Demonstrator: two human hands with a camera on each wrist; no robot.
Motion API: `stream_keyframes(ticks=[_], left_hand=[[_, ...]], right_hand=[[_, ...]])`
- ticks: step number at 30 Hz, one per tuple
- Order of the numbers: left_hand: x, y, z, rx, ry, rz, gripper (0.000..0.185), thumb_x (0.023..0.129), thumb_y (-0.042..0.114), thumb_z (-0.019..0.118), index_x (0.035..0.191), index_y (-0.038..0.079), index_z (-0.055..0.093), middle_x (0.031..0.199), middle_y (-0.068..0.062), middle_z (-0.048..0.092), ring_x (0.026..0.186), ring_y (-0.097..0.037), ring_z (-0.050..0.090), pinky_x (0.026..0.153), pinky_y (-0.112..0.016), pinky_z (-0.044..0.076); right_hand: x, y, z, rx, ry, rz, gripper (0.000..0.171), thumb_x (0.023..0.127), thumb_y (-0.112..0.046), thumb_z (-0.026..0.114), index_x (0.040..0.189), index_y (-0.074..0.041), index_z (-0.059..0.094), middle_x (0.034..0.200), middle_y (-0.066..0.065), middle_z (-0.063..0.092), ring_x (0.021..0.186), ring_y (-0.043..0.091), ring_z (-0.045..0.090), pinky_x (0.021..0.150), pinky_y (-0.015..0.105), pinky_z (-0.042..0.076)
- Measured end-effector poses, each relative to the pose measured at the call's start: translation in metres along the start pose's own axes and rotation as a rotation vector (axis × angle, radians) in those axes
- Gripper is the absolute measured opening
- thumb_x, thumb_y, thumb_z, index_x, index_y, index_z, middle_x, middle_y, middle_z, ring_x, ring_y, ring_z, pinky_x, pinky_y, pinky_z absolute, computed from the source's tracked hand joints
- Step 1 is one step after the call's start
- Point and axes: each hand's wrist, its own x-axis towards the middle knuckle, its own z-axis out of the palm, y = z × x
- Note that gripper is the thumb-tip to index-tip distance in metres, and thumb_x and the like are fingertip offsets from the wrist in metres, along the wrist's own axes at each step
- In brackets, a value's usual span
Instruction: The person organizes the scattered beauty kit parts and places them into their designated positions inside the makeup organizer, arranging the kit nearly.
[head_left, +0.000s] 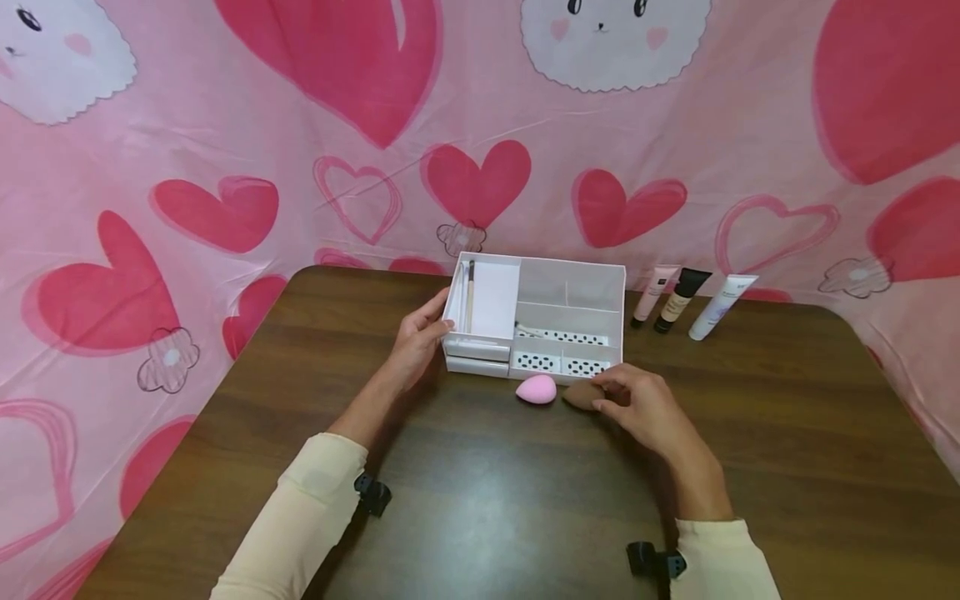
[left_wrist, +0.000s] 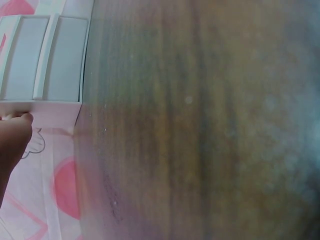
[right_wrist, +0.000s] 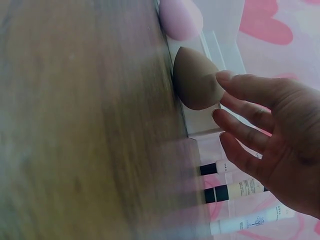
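Observation:
A white makeup organizer (head_left: 495,302) stands toward the back of the table, with two small drawers (left_wrist: 65,60) at its front left. My left hand (head_left: 414,346) grips its left side, thumb near the front rim. In front of the organizer's right half, my right hand (head_left: 637,400) pinches a brown makeup sponge (head_left: 580,396) by its rounded end, the pointed end facing left. The right wrist view shows the thumb against this sponge (right_wrist: 195,80), the other fingers partly behind it. Just left of it lies a pink makeup sponge (head_left: 537,389). A brush (head_left: 470,296) leans in the organizer's left compartment.
Right of the organizer stand three tubes: a pink one (head_left: 655,296), a beige one with black ends (head_left: 681,302) and a white one (head_left: 722,308). A pink heart-patterned cloth (head_left: 480,108) hangs behind the brown wooden table (head_left: 480,500).

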Motion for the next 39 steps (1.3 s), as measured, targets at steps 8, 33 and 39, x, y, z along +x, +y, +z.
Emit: stream_keyframes(ticks=[8, 33, 39], left_hand=[[0.0, 0.0, 0.0, -0.017, -0.001, 0.011, 0.061, 0.094, -0.01, 0.038, 0.152, -0.007, 0.018, 0.163, -0.019, 0.019, 0.148, -0.028, 0.02, 0.099, -0.008, 0.042], [0.0, -0.001, 0.0, -0.026, 0.001, 0.013, 0.061, 0.094, -0.01, 0.039, 0.152, -0.007, 0.02, 0.163, -0.018, 0.02, 0.148, -0.025, 0.021, 0.105, -0.011, 0.038], [0.0, -0.001, -0.001, -0.034, -0.007, 0.02, 0.061, 0.093, -0.01, 0.039, 0.152, -0.007, 0.02, 0.163, -0.018, 0.021, 0.148, -0.026, 0.021, 0.104, -0.01, 0.039]], right_hand=[[0.003, -0.02, 0.008, -0.073, 0.032, -0.044, 0.026, 0.081, -0.014, 0.077, 0.106, -0.013, 0.074, 0.103, 0.005, 0.071, 0.096, 0.023, 0.064, 0.087, 0.047, 0.054], [0.026, -0.041, 0.048, -0.222, 0.082, -0.243, 0.03, 0.077, -0.014, 0.081, 0.105, -0.007, 0.074, 0.106, 0.006, 0.071, 0.097, 0.025, 0.067, 0.087, 0.045, 0.05], [0.027, -0.042, 0.051, -0.203, 0.042, -0.215, 0.031, 0.078, -0.01, 0.079, 0.108, -0.003, 0.072, 0.109, 0.008, 0.068, 0.099, 0.023, 0.066, 0.09, 0.043, 0.054]])
